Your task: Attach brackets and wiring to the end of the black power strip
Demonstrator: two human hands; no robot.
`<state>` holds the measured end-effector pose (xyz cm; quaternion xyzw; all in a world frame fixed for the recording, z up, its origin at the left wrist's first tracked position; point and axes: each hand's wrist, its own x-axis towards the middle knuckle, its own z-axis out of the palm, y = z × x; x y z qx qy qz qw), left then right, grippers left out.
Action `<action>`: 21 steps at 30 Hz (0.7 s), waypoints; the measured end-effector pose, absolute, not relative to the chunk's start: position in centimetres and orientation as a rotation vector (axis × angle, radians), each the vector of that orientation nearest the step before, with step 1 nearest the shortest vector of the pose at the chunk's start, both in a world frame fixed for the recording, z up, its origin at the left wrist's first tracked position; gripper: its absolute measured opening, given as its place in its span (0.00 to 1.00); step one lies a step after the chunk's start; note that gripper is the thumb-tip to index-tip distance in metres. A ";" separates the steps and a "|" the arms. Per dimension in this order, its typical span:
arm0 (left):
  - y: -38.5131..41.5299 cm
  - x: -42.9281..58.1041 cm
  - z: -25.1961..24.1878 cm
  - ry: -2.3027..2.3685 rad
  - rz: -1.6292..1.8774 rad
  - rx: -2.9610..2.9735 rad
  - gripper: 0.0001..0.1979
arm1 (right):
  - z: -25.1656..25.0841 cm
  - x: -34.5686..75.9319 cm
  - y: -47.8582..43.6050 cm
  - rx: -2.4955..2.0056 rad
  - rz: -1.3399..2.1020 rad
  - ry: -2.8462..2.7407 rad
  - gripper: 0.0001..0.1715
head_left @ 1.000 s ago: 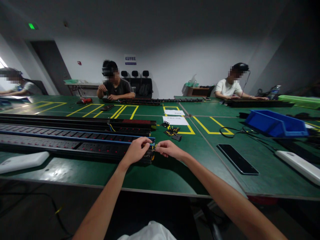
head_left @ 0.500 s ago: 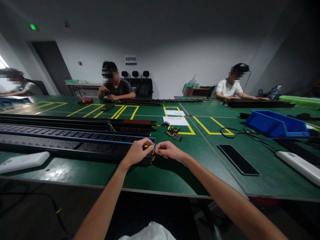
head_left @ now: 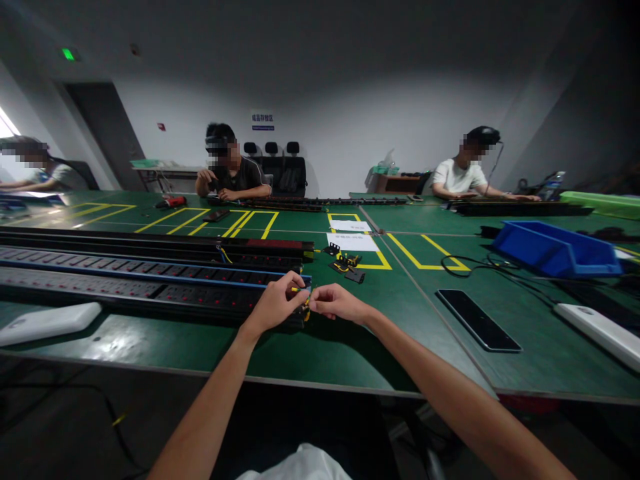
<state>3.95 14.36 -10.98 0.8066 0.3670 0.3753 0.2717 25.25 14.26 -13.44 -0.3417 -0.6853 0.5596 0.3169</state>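
Observation:
Two long black power strips [head_left: 200, 300] with rows of sockets and small red parts lie side by side on the table, a blue edge running along the farther one. My left hand [head_left: 275, 303] rests over the right end of the nearer strip. Its thumb and fingers are closed on a yellow wire [head_left: 295, 290] at that end. Just right of the strip's end, my right hand [head_left: 337, 302] is closed in a pinch, fingertips close to the left ones. Whatever it pinches is too small to make out. More yellow wiring [head_left: 307, 316] shows below the fingertips.
Black brackets with yellow wires [head_left: 347, 263] lie beyond my right hand. To the right are a phone [head_left: 477, 320], a blue bin [head_left: 555, 250], a black cable [head_left: 500, 270] and a white device [head_left: 600, 330]. Another white device [head_left: 53, 323] lies left. Several people sit across the green table [head_left: 400, 320].
Both hands stay at the strip's end, with only slight finger shifts. The view has moved a little. The co-worker across the table has shifted a raised hand slightly.

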 end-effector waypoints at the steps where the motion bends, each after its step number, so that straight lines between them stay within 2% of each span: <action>1: 14.3 3.9 -11.0 0.980 1.005 2.163 0.11 | -13.4 25.2 14.2 -0.903 1.472 -1.812 0.24; 8: 14.1 3.9 -11.0 0.889 1.010 2.132 0.15 | -13.6 25.1 14.4 -0.934 1.416 -1.741 0.26; 13: 13.7 3.8 -10.4 0.882 1.009 2.276 0.12 | -13.9 25.3 14.8 -0.951 1.376 -1.626 0.25; 18: 13.8 3.7 -10.4 0.930 1.068 2.339 0.13 | -13.8 25.6 14.9 -0.939 1.417 -1.506 0.24; 21: 13.9 3.8 -10.5 0.951 1.066 2.337 0.09 | -13.6 25.7 14.8 -0.905 1.449 -1.466 0.23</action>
